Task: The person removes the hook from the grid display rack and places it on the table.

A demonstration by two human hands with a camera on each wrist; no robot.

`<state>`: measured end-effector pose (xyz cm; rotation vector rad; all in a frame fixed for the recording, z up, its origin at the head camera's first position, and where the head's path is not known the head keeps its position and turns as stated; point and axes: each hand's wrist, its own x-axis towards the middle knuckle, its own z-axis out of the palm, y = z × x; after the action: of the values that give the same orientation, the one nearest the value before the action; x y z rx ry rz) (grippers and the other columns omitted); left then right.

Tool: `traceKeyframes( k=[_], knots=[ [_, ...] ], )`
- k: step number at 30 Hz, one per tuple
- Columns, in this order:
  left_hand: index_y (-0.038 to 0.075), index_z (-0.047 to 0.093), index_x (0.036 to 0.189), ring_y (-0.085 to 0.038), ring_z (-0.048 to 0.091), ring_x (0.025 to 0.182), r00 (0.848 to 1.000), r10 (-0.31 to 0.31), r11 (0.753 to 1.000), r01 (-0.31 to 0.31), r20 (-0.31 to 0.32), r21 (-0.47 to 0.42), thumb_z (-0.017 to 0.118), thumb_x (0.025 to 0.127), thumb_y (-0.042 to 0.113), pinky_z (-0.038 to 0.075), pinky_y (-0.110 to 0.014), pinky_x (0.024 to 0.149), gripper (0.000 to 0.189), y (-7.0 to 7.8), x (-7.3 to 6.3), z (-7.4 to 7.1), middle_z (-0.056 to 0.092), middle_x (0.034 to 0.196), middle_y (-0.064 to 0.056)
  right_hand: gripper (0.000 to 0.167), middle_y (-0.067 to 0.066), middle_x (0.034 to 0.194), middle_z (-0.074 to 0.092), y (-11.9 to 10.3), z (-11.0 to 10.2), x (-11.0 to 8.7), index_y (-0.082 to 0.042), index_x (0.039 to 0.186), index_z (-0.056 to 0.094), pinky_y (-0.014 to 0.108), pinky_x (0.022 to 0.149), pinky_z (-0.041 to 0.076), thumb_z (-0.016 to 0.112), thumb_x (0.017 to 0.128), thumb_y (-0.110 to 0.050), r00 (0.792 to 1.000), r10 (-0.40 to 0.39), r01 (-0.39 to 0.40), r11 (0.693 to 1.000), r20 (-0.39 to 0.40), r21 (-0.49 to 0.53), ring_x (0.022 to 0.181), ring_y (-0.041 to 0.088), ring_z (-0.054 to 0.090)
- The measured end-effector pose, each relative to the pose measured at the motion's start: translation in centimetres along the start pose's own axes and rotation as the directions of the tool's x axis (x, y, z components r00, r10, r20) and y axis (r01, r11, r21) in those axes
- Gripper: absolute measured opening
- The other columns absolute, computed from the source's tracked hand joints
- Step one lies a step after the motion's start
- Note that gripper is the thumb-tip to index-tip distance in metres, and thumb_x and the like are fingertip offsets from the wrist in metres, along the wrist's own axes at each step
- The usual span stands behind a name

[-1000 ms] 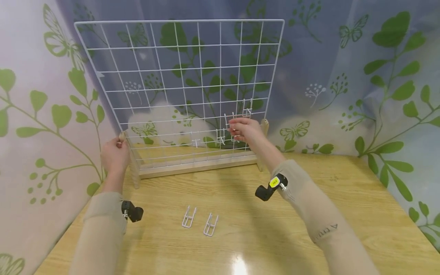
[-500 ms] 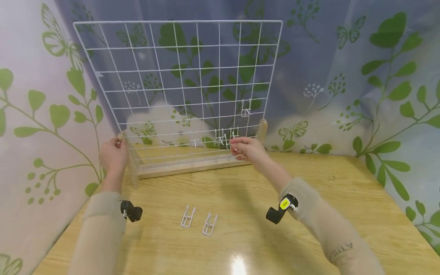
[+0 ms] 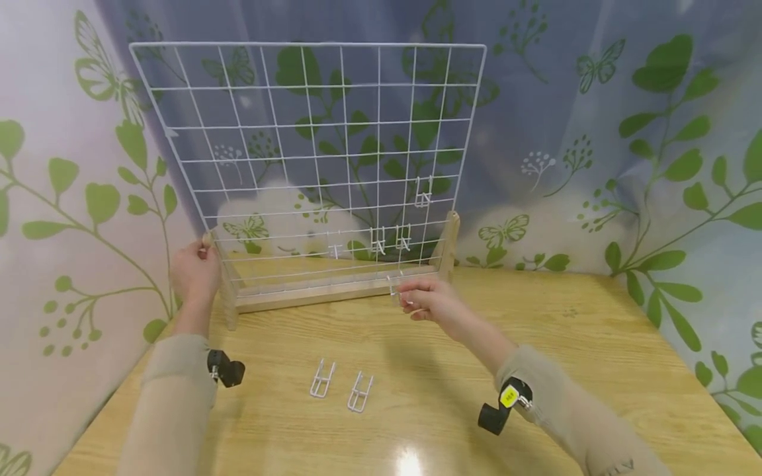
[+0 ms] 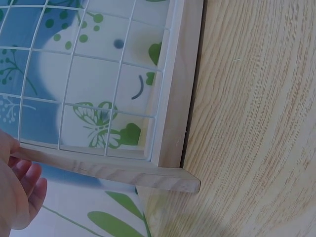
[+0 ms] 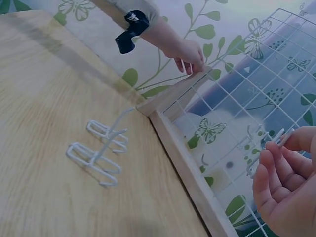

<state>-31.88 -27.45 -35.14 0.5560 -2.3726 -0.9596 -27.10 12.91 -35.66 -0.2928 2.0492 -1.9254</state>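
White hook [image 3: 391, 289] in one of the hands [image 3: 434, 305] (the right)

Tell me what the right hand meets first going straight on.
Likely the wire grid, low near the wooden bar; the hook in the right hand would touch first. Depth is unclear.

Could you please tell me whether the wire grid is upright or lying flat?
Upright: the wire grid stands in a wooden base that rests on the table.

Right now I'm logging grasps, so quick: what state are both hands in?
Left hand: closed, gripping the wooden side post near its top.
Right hand: closed, pinching a white wire hook.
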Motion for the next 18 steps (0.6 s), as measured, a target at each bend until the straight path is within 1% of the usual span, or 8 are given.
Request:
traceKeyframes(
  k=[3,7,12,18],
  knots=[
    [0.001,0.057,0.122,-0.037,0.053,0.099,1.0,-0.001,1.0,0.001,0.013,0.007,0.041,0.094,0.025,0.039,-0.048,0.085,0.04,0.1,0.0,0.0,0.06,0.108,-0.019,0.03,0.002,0.083,0.062,0.7,-0.1,-0.6,0.01,0.117,0.052,0.023,0.064,0.049,0.05,0.091,-0.005,1.0,0.02,-0.02,1.0,0.006,0.008,0.073,0.011,0.058],
    [0.001,0.058,0.12,-0.037,0.053,0.098,1.0,0.005,1.0,-0.005,0.007,0.016,0.041,0.094,0.024,0.039,-0.048,0.084,0.039,0.0,-0.1,0.0,0.06,0.107,-0.018,0.03,0.002,0.083,0.062,1.6,-0.1,-1.2,0.01,0.116,0.053,0.024,0.065,0.048,0.051,0.091,-0.006,0.999,0.04,-0.04,0.999,0.012,0.015,0.074,0.012,0.058],
    [0.003,0.06,0.117,-0.036,0.054,0.096,1.0,0.01,1.0,-0.009,-0.014,0.019,0.042,0.094,0.024,0.04,-0.048,0.082,0.037,-0.1,-0.2,0.0,0.061,0.103,-0.017,0.03,0.002,0.085,0.061,2.7,0.0,-1.8,0.01,0.115,0.053,0.026,0.067,0.049,0.053,0.09,-0.007,0.998,0.059,-0.059,0.998,0.037,0.009,0.075,0.013,0.058],
    [0.001,0.062,0.112,-0.037,0.056,0.093,0.999,0.032,0.999,-0.031,-0.039,0.015,0.043,0.093,0.023,0.041,-0.049,0.079,0.035,0.0,-0.2,0.1,0.062,0.1,-0.018,0.03,0.003,0.084,0.061,3.8,0.1,-2.6,0.01,0.114,0.054,0.027,0.067,0.049,0.054,0.089,-0.007,0.994,0.072,-0.071,0.997,0.081,-0.013,0.075,0.013,0.058]
  ],
)
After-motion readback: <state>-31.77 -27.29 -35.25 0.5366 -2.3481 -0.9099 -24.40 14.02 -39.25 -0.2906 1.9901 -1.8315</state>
